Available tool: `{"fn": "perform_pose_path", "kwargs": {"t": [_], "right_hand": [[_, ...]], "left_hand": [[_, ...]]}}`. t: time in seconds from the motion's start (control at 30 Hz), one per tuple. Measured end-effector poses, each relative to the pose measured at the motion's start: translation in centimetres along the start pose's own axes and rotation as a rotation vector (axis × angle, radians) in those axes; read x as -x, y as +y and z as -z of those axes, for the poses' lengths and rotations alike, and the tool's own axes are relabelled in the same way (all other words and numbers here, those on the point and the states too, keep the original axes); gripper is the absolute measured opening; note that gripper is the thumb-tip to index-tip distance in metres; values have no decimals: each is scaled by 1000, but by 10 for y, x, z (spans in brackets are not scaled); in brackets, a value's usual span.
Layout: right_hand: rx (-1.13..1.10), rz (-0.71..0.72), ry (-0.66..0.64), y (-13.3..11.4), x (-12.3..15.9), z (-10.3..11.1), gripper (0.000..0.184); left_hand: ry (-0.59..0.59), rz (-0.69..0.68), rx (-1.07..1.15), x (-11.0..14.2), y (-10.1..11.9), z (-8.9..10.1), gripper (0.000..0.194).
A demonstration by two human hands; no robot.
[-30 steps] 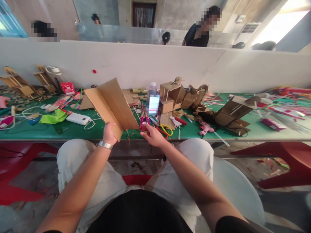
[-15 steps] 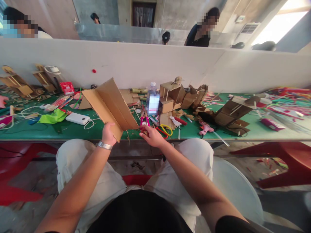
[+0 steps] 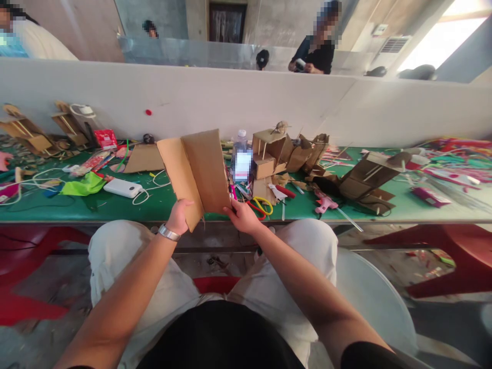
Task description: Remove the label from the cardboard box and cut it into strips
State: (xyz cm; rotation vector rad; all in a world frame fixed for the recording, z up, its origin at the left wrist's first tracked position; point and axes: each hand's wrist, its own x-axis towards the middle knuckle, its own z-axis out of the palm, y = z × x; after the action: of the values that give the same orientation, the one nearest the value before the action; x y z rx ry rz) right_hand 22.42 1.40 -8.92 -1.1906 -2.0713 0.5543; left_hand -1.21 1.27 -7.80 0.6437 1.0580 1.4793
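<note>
A folded piece of cardboard (image 3: 205,171) stands upright in front of me, creased down its length into two panels. My left hand (image 3: 180,216) grips the lower corner of its left panel, thumb on the near face. At the lower right edge, my right hand (image 3: 243,215) is closed on the cardboard between thumb and fingers. Just behind the right hand, a pink item (image 3: 232,191) is mostly covered by the cardboard. Yellow-and-red-handled scissors (image 3: 263,206) lie right of that hand. Behind them a phone (image 3: 242,165) with a lit screen leans against a clear bottle (image 3: 242,138).
A white power bank (image 3: 123,188) with a cable lies left on the green table (image 3: 161,209). To the right are a pink glue gun (image 3: 326,202) and cardboard models (image 3: 369,177). A white partition (image 3: 200,97) runs along the back, with people beyond it.
The cardboard has swung right and turned more upright, now covering most of the pink item. My right hand has taken hold of its right edge; my left hand moved slightly right.
</note>
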Motion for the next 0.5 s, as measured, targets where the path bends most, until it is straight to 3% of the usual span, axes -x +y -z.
{"fn": "perform_pose_path", "kwargs": {"t": [0.17,0.5], "right_hand": [[-49,-10,62,4,-2,1,19],[-192,-45,166,14,-4,3,35]], "left_hand": [[-15,119,49,3,9,0,42],[-31,115,69,-4,12,8,40]]}}
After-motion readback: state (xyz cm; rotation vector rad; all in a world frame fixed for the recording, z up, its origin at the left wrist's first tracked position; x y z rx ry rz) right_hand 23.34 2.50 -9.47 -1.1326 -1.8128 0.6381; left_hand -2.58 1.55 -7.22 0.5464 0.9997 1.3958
